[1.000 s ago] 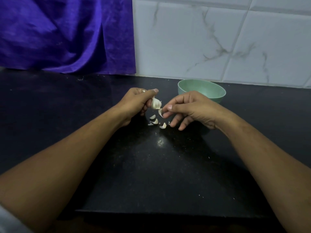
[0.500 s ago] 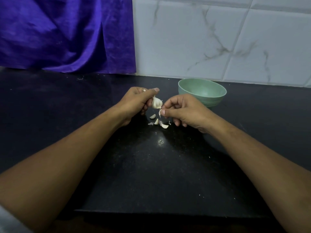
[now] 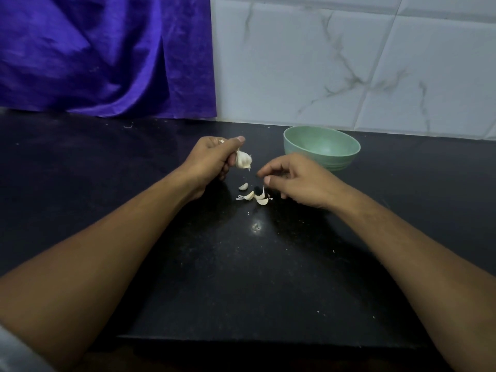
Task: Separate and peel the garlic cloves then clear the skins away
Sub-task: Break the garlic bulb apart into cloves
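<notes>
Left hand: my left hand (image 3: 212, 159) is curled round the garlic bulb (image 3: 243, 162), thumb laid over the top, holding it clear above the counter (image 3: 188, 264).
Right hand: my right hand (image 3: 295, 181) hangs low just right of the bulb, fingers loosely bent, thumb and forefinger a little apart.
Doubt: a pale sliver stands right under my thumb; I cannot tell whether I grip it.
Loose cloves (image 3: 249, 196): about 4 pieces lie close together on the counter, below the bulb, nearer the back edge than the front.
Skin scrap (image 3: 239, 197): touching the cloves' left side.
Bowl (image 3: 335, 163): green, upright, by the back edge, behind my right hand.
Back left corner: purple cloth (image 3: 94, 55).
</notes>
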`<state>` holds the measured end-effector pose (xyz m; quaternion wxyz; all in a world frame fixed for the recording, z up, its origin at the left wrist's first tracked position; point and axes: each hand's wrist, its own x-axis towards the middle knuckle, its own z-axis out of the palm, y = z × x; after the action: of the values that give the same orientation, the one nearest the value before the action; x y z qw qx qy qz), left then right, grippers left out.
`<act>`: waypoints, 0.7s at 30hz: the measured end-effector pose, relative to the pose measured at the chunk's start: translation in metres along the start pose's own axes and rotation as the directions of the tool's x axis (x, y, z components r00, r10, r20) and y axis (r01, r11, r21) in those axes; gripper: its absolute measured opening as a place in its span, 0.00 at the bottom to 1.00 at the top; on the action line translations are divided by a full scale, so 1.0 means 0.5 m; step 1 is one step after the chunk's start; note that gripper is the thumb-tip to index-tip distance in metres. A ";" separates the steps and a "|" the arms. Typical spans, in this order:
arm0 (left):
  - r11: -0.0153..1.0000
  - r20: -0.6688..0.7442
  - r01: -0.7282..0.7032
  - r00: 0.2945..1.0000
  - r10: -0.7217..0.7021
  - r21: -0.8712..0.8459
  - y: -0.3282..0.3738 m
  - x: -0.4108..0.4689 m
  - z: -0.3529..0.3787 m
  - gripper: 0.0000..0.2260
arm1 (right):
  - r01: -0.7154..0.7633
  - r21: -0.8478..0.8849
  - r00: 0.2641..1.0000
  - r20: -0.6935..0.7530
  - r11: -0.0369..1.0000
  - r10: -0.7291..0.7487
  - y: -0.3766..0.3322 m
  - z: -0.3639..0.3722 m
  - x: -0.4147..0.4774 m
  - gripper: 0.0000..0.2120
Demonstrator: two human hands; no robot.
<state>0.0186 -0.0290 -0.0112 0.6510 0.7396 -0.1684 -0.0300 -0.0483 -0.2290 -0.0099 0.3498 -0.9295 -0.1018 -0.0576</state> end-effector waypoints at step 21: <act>0.999 0.065 -0.042 0.997 0.040 0.025 0.002 -0.004 0.006 0.25 | -0.016 0.379 0.997 -0.069 0.925 0.045 -0.015 0.018 -0.005 0.09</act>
<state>0.0158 -0.0314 -0.0112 0.6358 0.7432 -0.2050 -0.0382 -0.0521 -0.2178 -0.0124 0.5267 -0.8433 -0.0832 -0.0668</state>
